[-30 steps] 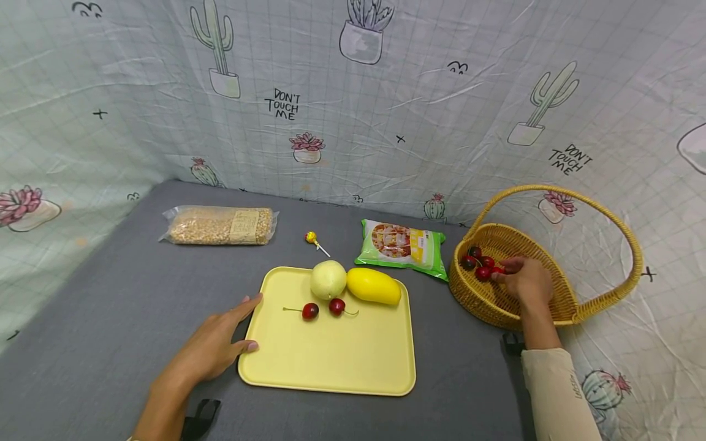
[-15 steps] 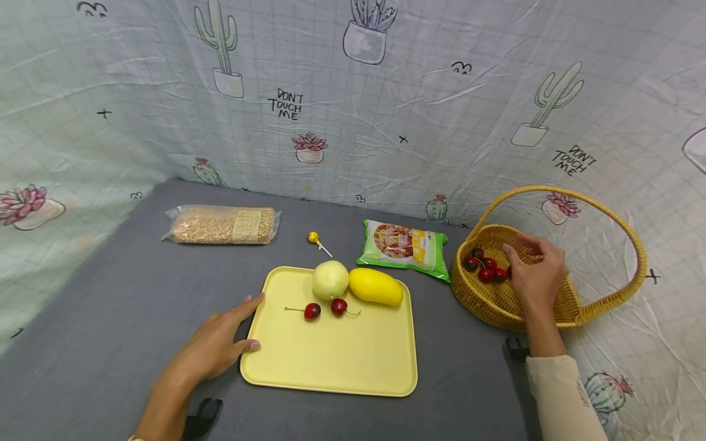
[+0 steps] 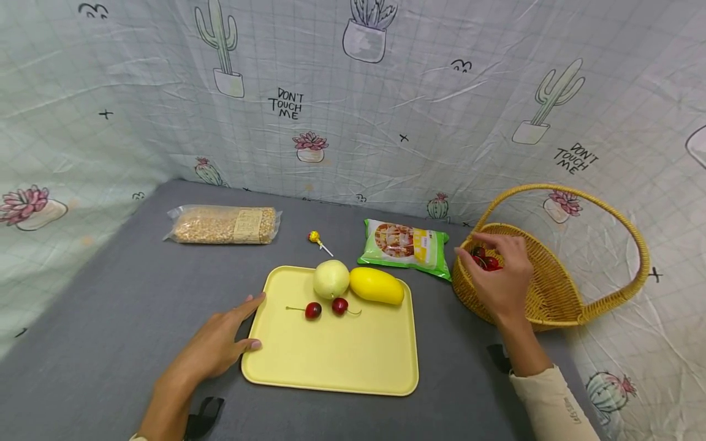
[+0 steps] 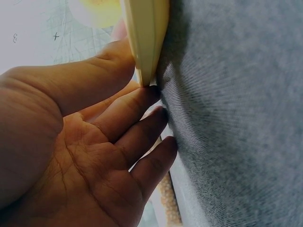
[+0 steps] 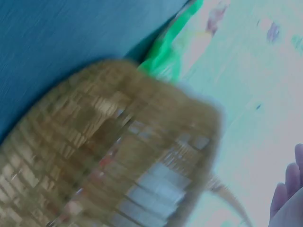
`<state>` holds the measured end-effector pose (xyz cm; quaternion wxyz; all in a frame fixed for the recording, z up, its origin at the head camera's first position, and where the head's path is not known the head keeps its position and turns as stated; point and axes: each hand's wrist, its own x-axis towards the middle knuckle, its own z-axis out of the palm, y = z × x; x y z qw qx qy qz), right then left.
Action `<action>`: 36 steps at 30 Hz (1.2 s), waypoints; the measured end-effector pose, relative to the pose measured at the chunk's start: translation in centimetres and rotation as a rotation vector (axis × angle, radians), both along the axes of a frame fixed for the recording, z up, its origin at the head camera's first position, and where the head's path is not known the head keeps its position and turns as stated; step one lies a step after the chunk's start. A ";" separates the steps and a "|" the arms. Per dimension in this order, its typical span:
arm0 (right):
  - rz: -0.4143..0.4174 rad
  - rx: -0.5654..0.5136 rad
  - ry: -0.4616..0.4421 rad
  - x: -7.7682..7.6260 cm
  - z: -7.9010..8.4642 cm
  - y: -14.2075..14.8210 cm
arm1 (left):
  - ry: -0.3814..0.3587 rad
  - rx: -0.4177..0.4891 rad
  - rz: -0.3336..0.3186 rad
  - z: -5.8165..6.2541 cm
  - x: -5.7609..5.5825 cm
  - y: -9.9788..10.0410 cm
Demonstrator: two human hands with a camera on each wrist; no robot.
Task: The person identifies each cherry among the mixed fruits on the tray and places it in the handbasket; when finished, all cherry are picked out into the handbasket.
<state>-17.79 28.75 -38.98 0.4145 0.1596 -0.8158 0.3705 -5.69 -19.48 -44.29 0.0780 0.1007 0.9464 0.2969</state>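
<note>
My left hand [image 3: 215, 343] rests at the left edge of the yellow tray [image 3: 331, 361], thumb and index fingertips spread along the rim [image 4: 147, 42]. On the tray lie two dark red cherries, a left cherry [image 3: 313, 310] and a right cherry [image 3: 339, 305], both with stems. Behind them sit a round pale green fruit [image 3: 331, 279] and a long yellow fruit [image 3: 377, 285]. My right hand [image 3: 504, 278] is over the left side of the wicker basket [image 3: 557, 285], thumb and fingers apart, nothing seen between them. Several cherries [image 3: 489, 263] in the basket are partly hidden behind it.
Along the back lie a bag of corn kernels [image 3: 223, 225], a lollipop [image 3: 318, 241] and a green snack packet [image 3: 405, 247]. The basket's tall handle [image 3: 612, 220] arches up at the right. A patterned cloth [image 3: 331, 92] hangs behind the grey table [image 3: 138, 294].
My right hand has shifted right among the cherries in the basket, then swung left over the basket's near-left side. The left hand and the things on the tray stay in place.
</note>
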 end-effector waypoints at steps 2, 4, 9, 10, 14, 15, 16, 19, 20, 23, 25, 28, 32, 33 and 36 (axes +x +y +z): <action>0.043 0.058 -0.014 0.4 0.0 -1.1 | -0.001 -0.002 0.001 0.0 0.0 0.0; 0.095 0.114 -0.021 0.8 -0.1 -2.2 | 0.001 -0.005 -0.001 -0.1 0.0 0.0; 0.218 0.235 -0.065 1.9 -0.4 -4.7 | 0.008 0.003 -0.007 -0.1 0.0 0.0; 0.238 0.253 -0.080 2.1 -0.6 -5.2 | 0.010 0.006 -0.007 0.0 0.0 0.1; 0.297 0.303 -0.128 2.7 -1.2 -6.8 | 0.022 0.010 -0.009 0.0 0.0 0.1; 0.308 0.318 -0.138 2.9 -1.4 -7.2 | 0.025 0.009 -0.009 0.0 0.0 0.1; 0.315 0.338 -0.150 3.1 -1.6 -7.6 | 0.027 0.009 -0.008 -0.1 0.0 0.1; 0.323 0.409 -0.180 3.6 -1.9 -8.7 | 0.031 0.009 -0.005 -0.1 0.0 0.1; 0.323 0.435 -0.197 3.8 -1.9 -9.1 | 0.032 0.009 -0.004 -0.1 0.0 0.0; 0.319 0.507 -0.261 4.2 -2.0 -10.3 | 0.031 0.008 -0.002 -0.1 0.0 0.0; 0.320 0.548 -0.316 4.4 -2.1 -10.9 | 0.032 0.009 -0.003 -0.1 0.0 0.0; 0.331 0.590 -0.395 4.6 -2.3 -11.7 | 0.039 0.009 -0.008 -0.1 0.0 0.0; 0.354 0.627 -0.472 4.7 -2.7 -12.7 | 0.046 0.011 -0.009 -0.1 0.0 -0.1; 0.362 0.635 -0.483 4.8 -2.7 -12.9 | 0.047 0.010 -0.011 -0.1 0.0 -0.1; 0.375 0.667 -0.505 4.8 -2.9 -13.5 | 0.043 0.011 -0.010 -0.1 0.1 -0.1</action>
